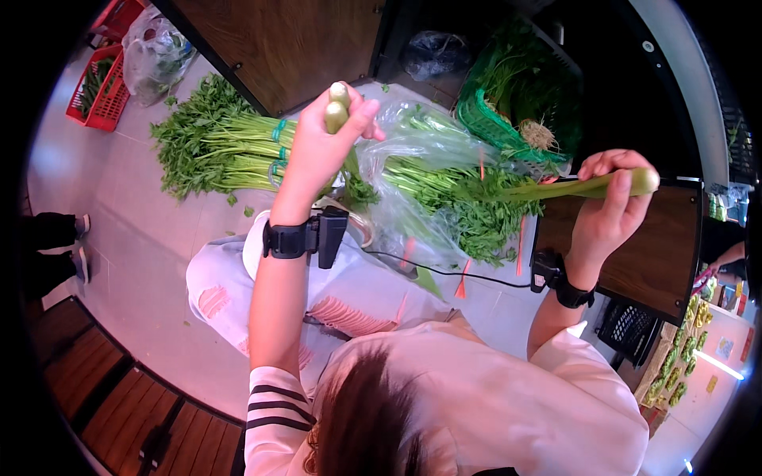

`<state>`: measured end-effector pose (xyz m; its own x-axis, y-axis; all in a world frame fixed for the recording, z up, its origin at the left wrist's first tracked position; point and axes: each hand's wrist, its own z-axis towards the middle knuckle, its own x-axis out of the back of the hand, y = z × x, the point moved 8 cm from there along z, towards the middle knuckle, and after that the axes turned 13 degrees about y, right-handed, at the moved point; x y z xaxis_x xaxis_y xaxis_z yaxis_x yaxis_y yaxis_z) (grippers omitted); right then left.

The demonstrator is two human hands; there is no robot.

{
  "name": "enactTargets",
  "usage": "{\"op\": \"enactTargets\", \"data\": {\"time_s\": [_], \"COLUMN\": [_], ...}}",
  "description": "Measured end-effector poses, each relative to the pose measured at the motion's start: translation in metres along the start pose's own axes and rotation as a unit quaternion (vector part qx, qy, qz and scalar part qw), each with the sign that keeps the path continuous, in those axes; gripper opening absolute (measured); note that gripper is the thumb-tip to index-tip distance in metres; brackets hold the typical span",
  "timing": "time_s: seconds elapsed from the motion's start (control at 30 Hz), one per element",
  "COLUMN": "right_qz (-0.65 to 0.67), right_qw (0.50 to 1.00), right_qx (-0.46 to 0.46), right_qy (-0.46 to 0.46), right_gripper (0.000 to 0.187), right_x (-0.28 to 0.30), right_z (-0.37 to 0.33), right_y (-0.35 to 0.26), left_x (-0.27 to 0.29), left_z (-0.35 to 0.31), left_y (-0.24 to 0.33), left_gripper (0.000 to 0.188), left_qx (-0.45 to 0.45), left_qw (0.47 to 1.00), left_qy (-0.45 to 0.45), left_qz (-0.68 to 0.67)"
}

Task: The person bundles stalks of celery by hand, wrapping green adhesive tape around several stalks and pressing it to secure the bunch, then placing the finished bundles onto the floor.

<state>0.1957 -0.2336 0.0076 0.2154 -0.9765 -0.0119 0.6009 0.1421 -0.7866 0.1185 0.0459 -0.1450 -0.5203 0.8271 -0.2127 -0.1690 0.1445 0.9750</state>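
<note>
My left hand [327,143] is raised and closed around the pale green base of a celery stalk [336,107], whose leafy end hangs down behind my wrist. My right hand [609,202] grips the thick end of another celery stalk [571,189], held level with its leaves pointing left. Both wrists carry black strap-on devices joined by a cable. Beneath my hands, loose celery [444,190] lies on a clear plastic bag [413,143] on the floor.
Tied bundles of celery [222,147] lie on the pale floor at the left. A green basket [508,111] of greens stands behind the bag. A red crate [99,87] and a filled plastic bag [155,51] sit far left. Another person's shoes [79,238] show at the left edge.
</note>
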Motion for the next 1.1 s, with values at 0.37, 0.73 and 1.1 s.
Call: {"op": "enactTargets", "data": {"time_s": [0.37,0.73,1.1], "right_qz": [-0.046,-0.062,-0.306], "right_qw": [0.991,0.985,0.908], "right_qx": [0.03,0.058,0.175], "right_qy": [-0.123,-0.152,-0.228], "right_gripper": [0.029,0.07,0.086], "right_x": [-0.183,-0.22,-0.209], "right_z": [-0.067,-0.07,-0.065], "right_y": [0.048,0.063,0.061], "left_x": [-0.002,0.022,0.019], "left_z": [-0.017,-0.019,-0.015], "left_y": [0.027,0.012,0.009], "left_gripper": [0.053,0.075,0.026], "left_qx": [-0.092,-0.131,-0.036], "left_qw": [0.981,0.976,0.987], "left_qy": [0.03,0.161,0.133], "left_qz": [-0.165,-0.07,-0.086]}}
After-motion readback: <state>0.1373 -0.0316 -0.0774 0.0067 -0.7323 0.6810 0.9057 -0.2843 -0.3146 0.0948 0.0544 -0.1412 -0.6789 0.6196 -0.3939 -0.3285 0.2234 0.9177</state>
